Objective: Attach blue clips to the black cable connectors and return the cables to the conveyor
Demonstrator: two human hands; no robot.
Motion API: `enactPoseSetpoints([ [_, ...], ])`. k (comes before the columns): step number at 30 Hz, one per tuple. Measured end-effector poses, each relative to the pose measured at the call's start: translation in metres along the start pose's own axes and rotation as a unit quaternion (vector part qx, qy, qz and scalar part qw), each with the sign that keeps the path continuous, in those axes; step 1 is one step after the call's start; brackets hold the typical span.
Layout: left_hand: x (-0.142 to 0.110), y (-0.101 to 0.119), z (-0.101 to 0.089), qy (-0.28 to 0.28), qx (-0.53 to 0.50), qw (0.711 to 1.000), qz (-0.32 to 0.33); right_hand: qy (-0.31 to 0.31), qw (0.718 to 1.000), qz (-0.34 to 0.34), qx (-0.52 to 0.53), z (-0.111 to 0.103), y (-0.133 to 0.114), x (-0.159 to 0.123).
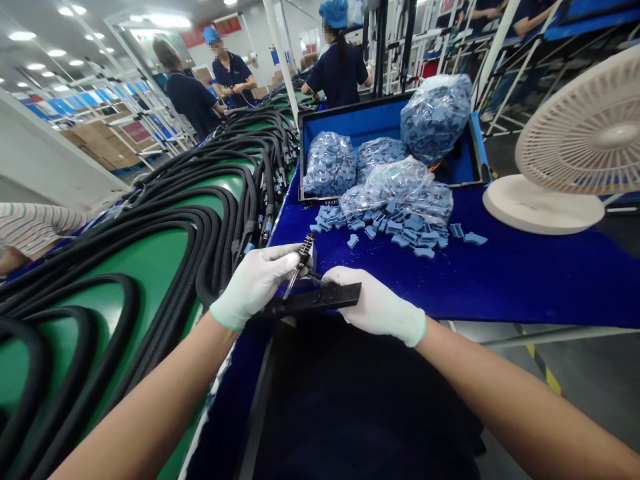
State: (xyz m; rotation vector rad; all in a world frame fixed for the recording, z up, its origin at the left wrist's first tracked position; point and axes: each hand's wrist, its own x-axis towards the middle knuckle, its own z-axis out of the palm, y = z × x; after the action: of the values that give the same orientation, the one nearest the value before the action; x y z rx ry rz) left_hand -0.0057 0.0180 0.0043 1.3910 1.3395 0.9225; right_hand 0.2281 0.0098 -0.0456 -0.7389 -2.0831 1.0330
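Bare forearms (150, 407) lead to gloved hands near the edge of the blue-covered surface (500, 283): the left hand (255, 283) grasps a small ribbed black connector (303, 257), and the right hand (375, 307) closes on a flat black bar (320, 300). Both look light and stiff; the connector's ribs offer the surest hold, while the smooth bar may slip.

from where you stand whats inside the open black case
The black case has a blue lining and holds clear bags of blue pieces. The bags cover most of its floor, so whatever lies beneath them cannot be seen.
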Motion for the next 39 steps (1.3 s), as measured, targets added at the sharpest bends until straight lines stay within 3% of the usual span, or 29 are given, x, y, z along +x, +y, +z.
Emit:
enactPoseSetpoints([
  [5,-0.006,0.008,0.000,0.044,0.088,0.995,0.023,-0.022,0.996,0.080,0.018,-0.005,-0.008,0.003],
  [9,-0.009,0.008,0.007,0.063,0.064,0.996,0.015,-0.054,0.994,0.097,0.016,-0.011,-0.009,0.005],
  [12,-0.012,0.010,0.012,0.063,0.024,0.998,-0.002,-0.061,0.994,0.088,0.013,-0.013,-0.009,0.006],
  [20,-0.017,0.025,0.020,0.103,0.086,0.991,0.008,-0.069,0.995,0.065,0.001,-0.009,-0.007,0.009],
  [26,-0.015,0.014,0.018,0.106,0.085,0.991,0.001,-0.072,0.997,0.017,-0.028,-0.008,-0.015,0.015],
  [30,-0.011,0.007,0.014,0.101,0.055,0.993,-0.007,-0.036,0.995,0.054,-0.072,-0.006,-0.012,0.015],
  [34,-0.010,0.008,0.013,0.103,0.104,0.989,0.003,-0.014,0.997,0.063,-0.046,0.001,0.001,0.012],
  [39,-0.008,0.006,0.012,0.111,0.155,0.981,0.025,-0.042,0.998,0.033,-0.025,0.000,-0.002,0.008],
])
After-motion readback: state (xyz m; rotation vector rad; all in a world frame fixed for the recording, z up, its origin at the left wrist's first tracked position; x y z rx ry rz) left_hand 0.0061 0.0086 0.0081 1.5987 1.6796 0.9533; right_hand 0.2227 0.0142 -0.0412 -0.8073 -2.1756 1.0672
